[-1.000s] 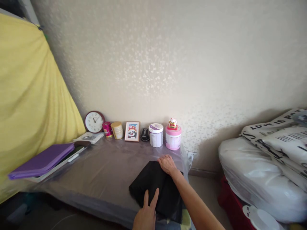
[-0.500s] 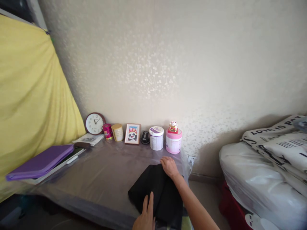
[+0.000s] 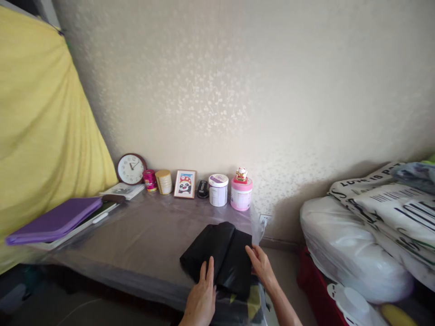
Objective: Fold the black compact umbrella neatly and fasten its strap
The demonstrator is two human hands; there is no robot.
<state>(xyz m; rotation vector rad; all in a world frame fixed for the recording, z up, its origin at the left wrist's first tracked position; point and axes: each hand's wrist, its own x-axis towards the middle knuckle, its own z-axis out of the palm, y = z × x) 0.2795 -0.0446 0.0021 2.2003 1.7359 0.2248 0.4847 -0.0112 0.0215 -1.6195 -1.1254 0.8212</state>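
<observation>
A folded black sheet [image 3: 234, 260], cloth or thin plastic, lies at the table's front right corner, with a raised fold running down its middle. My left hand [image 3: 200, 296] is at its near edge, two fingers stretched out flat on the black surface; the other fingers are mostly hidden. At the sheet's right edge is my right hand [image 3: 262, 268], fingertips bent over the border and closed on it, with the thumb partly out of sight.
Along the wall stand a clock [image 3: 132, 169], a panda picture frame [image 3: 185, 184], a white tub [image 3: 218, 190] and a pink-lidded tub [image 3: 241, 194] topped by a figurine. A purple folder [image 3: 56, 221] lies left on the plastic-covered table [image 3: 146, 240]. White bags [image 3: 350, 244] sit right.
My right hand has moved from the sheet's far edge down to its right edge. My left hand still rests on the near part. The view has shifted slightly.
</observation>
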